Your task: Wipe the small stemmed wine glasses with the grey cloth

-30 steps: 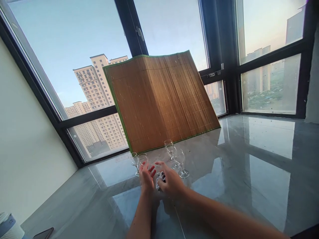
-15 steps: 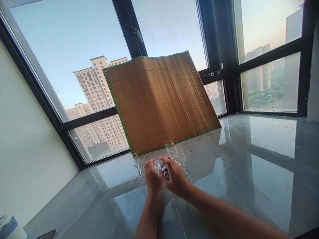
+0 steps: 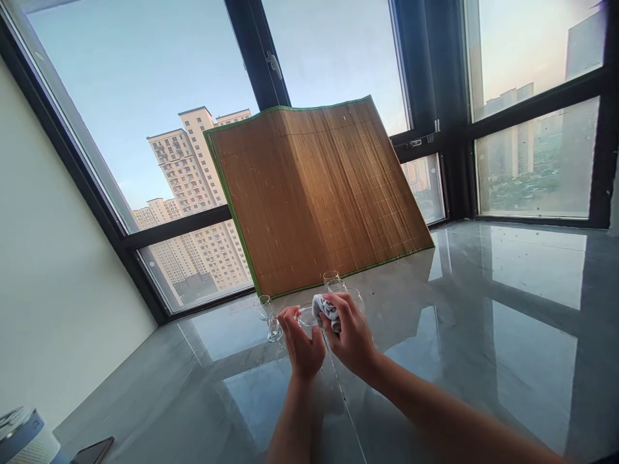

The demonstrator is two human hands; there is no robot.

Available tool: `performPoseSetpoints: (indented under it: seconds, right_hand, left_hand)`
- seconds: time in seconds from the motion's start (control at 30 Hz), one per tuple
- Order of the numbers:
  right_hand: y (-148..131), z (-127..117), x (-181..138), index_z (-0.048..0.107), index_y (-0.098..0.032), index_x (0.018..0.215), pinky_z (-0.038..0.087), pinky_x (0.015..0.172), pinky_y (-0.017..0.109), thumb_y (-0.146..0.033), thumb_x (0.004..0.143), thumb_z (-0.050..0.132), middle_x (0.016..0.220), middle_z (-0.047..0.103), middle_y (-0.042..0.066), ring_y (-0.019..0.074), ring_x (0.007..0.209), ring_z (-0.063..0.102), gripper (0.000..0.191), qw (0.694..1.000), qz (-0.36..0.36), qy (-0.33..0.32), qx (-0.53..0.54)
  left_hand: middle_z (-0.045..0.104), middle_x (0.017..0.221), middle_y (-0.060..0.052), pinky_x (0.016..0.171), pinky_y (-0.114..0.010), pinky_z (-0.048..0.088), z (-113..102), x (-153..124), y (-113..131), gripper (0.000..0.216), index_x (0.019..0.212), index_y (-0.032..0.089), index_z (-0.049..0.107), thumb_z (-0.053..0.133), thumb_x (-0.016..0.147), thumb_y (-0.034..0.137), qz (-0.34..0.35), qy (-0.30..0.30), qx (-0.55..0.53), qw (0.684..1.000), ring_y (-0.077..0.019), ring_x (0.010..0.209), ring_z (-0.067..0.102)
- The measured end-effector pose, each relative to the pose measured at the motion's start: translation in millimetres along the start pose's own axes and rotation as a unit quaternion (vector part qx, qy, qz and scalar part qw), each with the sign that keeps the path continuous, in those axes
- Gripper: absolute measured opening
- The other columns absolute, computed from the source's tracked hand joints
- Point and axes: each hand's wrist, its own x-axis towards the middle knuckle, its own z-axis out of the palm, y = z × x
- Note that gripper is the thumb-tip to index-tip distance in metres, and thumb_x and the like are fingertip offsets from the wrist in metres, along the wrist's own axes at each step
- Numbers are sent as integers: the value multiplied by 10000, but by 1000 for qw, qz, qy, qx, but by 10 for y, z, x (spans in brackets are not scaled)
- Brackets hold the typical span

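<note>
My left hand [image 3: 302,345] is closed around a clear drinking glass [image 3: 305,314], which seems to lie on its side in the grip. A crumpled grey-white cloth [image 3: 325,310] is pinched in my right hand [image 3: 354,336], at the right end of that glass. Whether the cloth reaches inside the glass cannot be made out. Just left of my left hand stands a stemmed glass [image 3: 264,309]. Behind my right hand are more clear glasses [image 3: 331,277], partly hidden by the fingers.
A brown bamboo mat [image 3: 319,200] with green edging leans against the windows behind the glasses. The glossy grey surface [image 3: 411,399] mirrors the windows. At the lower left are a white cup with a blue-grey band [image 3: 33,438] and a dark phone-like object [image 3: 95,450].
My right hand and the cloth have shifted slightly up and away from my left hand, and more of the cloth shows. The whole view has moved a little.
</note>
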Motion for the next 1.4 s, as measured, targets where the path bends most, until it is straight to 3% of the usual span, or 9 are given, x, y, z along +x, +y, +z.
performPoseSetpoints:
  seconds: [0.27, 0.47, 0.63, 0.8, 1.03, 1.17, 1.4]
  right_hand:
    - [9, -21, 26, 461, -244, 1265, 538, 780, 345, -144, 899, 555, 1065, 610, 77, 205, 909, 635, 391, 999, 41, 29, 13]
    - [13, -5, -10, 490, -247, 1221, 531, 823, 366, -109, 843, 559, 1088, 678, 74, 229, 963, 673, 409, 996, 77, -40, 26]
    - [-45, -29, -21, 489, -229, 1224, 523, 808, 372, -165, 871, 523, 1086, 697, 78, 235, 934, 680, 361, 991, 94, -86, 34]
    - [-122, -82, 1, 427, -222, 1329, 499, 776, 348, -161, 807, 537, 1048, 687, 66, 222, 872, 647, 537, 984, 79, -154, 53]
    - [-139, -122, 43, 393, -220, 1424, 469, 815, 366, -145, 737, 534, 1064, 693, 69, 238, 915, 639, 705, 966, 81, -233, 82]
    - [-134, -147, 56, 394, -241, 1447, 450, 751, 329, -143, 724, 539, 980, 692, 39, 215, 816, 624, 743, 955, 97, -267, 89]
    - [-135, -157, 72, 416, -261, 1419, 459, 753, 306, -135, 729, 548, 977, 700, 23, 200, 822, 630, 713, 947, 123, -266, 128]
  left_hand:
    - [473, 1070, -83, 867, -422, 471, -2, -5, -6, 444, 1165, 204, 414, 534, 740, 152, 1, 5, 10, 1000, -224, 940, 515]
    - [485, 1083, -88, 850, -409, 487, 32, -40, 10, 427, 1192, 205, 397, 545, 791, 212, -29, -15, -2, 999, -210, 904, 551]
    - [522, 949, -39, 787, -383, 498, 69, -53, 12, 454, 1179, 207, 415, 611, 772, 250, -79, -4, 13, 997, -202, 840, 571]
    - [545, 938, -30, 717, -350, 495, 57, -36, -5, 487, 1170, 213, 440, 641, 728, 239, -102, 6, 32, 994, -194, 808, 581]
    - [540, 1028, -73, 711, -353, 497, 28, -10, 21, 425, 1134, 218, 454, 637, 752, 203, -23, -12, 37, 999, -219, 893, 590]
    - [544, 1020, -59, 735, -353, 497, 24, 1, 48, 386, 1120, 236, 444, 612, 775, 186, -9, -19, 24, 999, -208, 881, 584]
    - [556, 1026, -56, 763, -358, 498, 17, -4, 49, 373, 1106, 241, 451, 607, 771, 189, -7, -26, 23, 999, -210, 896, 584]
